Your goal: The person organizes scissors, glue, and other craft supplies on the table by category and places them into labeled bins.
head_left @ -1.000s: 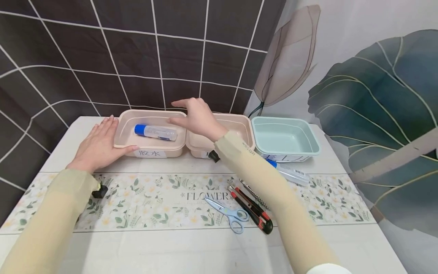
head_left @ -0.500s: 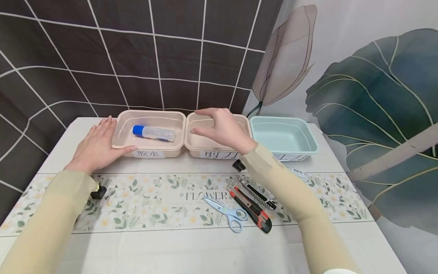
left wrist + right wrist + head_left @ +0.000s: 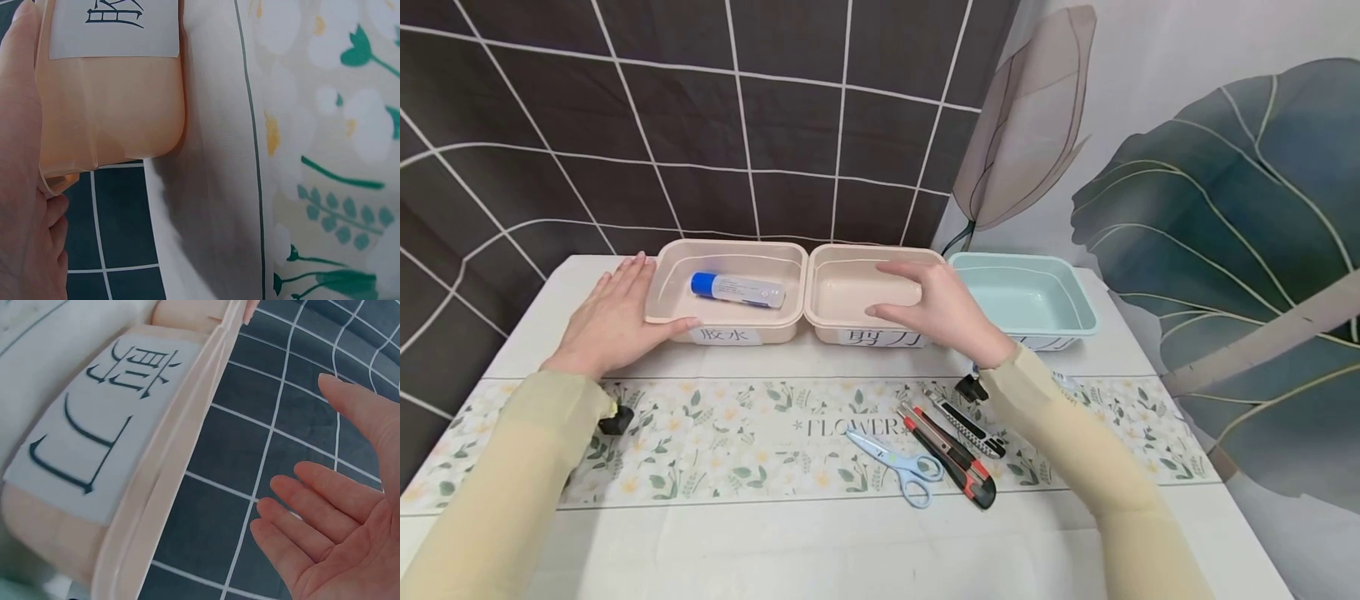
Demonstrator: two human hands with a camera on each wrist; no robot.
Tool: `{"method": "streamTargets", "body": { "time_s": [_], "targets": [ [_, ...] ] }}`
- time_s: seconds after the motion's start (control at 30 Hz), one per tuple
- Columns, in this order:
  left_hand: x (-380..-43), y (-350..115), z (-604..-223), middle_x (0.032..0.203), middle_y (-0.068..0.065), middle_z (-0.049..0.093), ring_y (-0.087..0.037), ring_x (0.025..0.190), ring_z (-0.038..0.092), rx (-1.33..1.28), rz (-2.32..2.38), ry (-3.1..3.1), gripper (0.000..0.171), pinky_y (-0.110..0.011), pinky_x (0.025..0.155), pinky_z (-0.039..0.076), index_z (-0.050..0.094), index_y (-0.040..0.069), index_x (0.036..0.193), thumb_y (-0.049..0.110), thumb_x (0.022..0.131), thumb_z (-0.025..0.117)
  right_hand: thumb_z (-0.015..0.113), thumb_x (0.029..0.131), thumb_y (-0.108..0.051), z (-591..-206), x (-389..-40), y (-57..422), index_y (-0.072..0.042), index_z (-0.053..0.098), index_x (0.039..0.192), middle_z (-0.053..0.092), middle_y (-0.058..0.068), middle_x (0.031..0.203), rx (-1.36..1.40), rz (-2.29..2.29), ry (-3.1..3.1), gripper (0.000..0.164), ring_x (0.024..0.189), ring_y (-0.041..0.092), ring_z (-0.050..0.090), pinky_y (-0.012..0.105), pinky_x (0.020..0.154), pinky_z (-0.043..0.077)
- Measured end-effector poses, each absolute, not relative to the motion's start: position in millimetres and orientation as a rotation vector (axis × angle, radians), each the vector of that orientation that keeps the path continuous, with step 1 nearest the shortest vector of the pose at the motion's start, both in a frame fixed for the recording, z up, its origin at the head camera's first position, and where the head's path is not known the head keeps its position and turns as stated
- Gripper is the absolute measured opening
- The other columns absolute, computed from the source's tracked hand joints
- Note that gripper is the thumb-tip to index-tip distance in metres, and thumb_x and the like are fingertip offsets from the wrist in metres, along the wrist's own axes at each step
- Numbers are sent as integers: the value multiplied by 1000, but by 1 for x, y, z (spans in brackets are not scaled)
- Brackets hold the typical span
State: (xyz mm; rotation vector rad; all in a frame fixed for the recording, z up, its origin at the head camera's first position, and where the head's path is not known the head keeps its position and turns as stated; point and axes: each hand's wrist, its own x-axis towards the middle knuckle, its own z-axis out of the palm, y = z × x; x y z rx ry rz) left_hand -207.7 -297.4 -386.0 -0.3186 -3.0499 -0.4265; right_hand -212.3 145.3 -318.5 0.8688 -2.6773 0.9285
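Right hand (image 3: 951, 310) shifted rightward over round-cornered peach bin (image 3: 848, 293).

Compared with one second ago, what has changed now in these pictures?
The right hand moved rightward, from above where the left pink bin and the middle pink bin meet to the latter's right end; it holds nothing. The left hand stayed against the left pink bin, with the blue-capped glue tube inside. The scissors, red-and-black utility knife and black-and-grey utility knife lie as before.

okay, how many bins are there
3: the left pink bin, touched by the left hand; the middle pink bin, partly behind the right hand; the light blue bin, at the right end.
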Motion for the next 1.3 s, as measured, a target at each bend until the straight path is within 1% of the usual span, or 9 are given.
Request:
{"method": "streamTargets", "body": {
  "time_s": [0.13,0.23,0.33,0.37,0.43,0.47,0.6,0.87,1.3],
  "targets": [
    [-208,-297,-386,164,-32,8,-44,152,6,-313,-425,-3052,119,-51,124,-3,7,-10,158,72,89,58,86,83,-39,-321,-205,159,-7,68,133,71,7,125,827,960,-2689,62,95,20,63,36,78,49],
    [-208,-297,-387,164,-31,8,-43,152,5,-306,-420,-3053,119,-50,124,-4,7,-10,158,73,89,58,86,83,-38,-322,-199,169,-7,69,133,71,7,125,813,981,-2686,62,85,21,62,38,78,49],
    [-208,-297,-387,164,-31,7,-42,153,3,-300,-421,-3052,119,-49,124,-5,6,-9,159,73,89,57,87,83,-37,-322,-195,181,-7,69,133,68,4,130,784,985,-2683,61,106,23,65,42,93,50],
    [-208,-297,-387,164,-31,7,-41,153,2,-301,-421,-3053,119,-48,124,-5,6,-9,159,74,89,57,87,83,-37,-322,-193,185,-7,69,133,68,5,130,770,987,-2685,61,105,25,66,44,96,50],
    [-208,-296,-387,164,-31,7,-41,153,2,-306,-423,-3050,119,-48,124,-6,6,-9,159,74,89,56,87,83,-37,-323,-189,193,-8,68,133,67,5,131,736,989,-2686,61,115,27,64,47,103,47],
    [-208,-297,-387,164,-31,7,-41,153,1,-311,-424,-3050,119,-49,124,-5,6,-9,159,74,89,56,87,83,-37,-322,-188,196,-9,69,134,67,5,132,722,980,-2685,61,123,25,61,48,106,46],
    [-208,-297,-386,164,-31,6,-40,153,0,-319,-422,-3052,119,-49,124,-6,6,-10,158,73,90,56,87,82,-37,-323,-183,210,-11,68,134,66,7,134,659,987,-2693,61,131,25,56,52,108,44],
    [-208,-298,-387,164,-31,7,-41,153,2,-315,-416,-3053,119,-49,124,-5,6,-10,158,73,90,56,87,82,-39,-330,-177,230,-6,68,134,66,6,134,551,1066,-2719,64,131,25,55,59,108,43],
    [-208,-297,-386,164,-31,6,-41,153,1,-310,-405,-3068,119,-49,124,-5,4,-9,158,74,90,55,87,81,-44,-337,-167,260,-11,68,135,65,7,136,317,1109,-2786,67,130,27,55,58,111,40]
  ]
}}
